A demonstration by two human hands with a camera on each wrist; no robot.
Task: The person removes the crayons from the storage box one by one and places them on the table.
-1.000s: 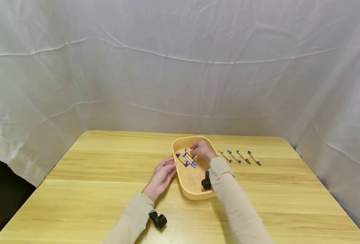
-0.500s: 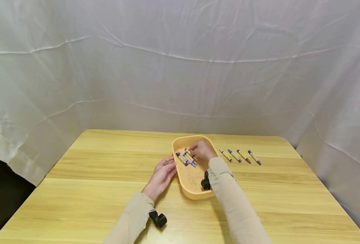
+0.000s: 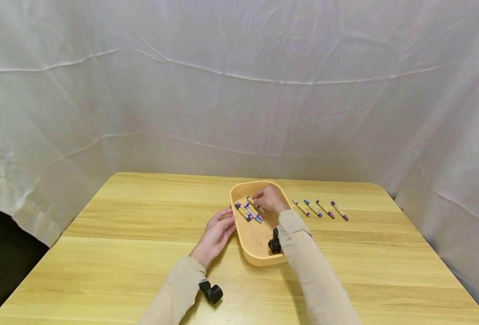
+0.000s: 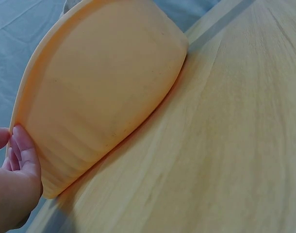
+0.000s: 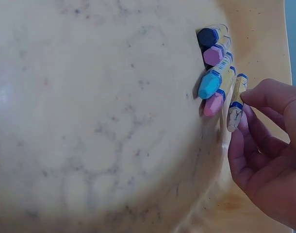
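Nearest, the left hand (image 3: 215,234) lies on the table (image 3: 122,253), its straight fingers touching the outer left wall of the tray (image 3: 260,259); bare wood spreads wide to its left and front. Farther in, the right hand (image 3: 269,200) reaches over the tray's far half and pinches one crayon (image 5: 235,108) between thumb and fingertips, just beside four loose crayons (image 5: 213,77) lying together inside. Beyond the tray's right rim, four more crayons (image 3: 320,209) lie in a row on the table, well short of its right edge.
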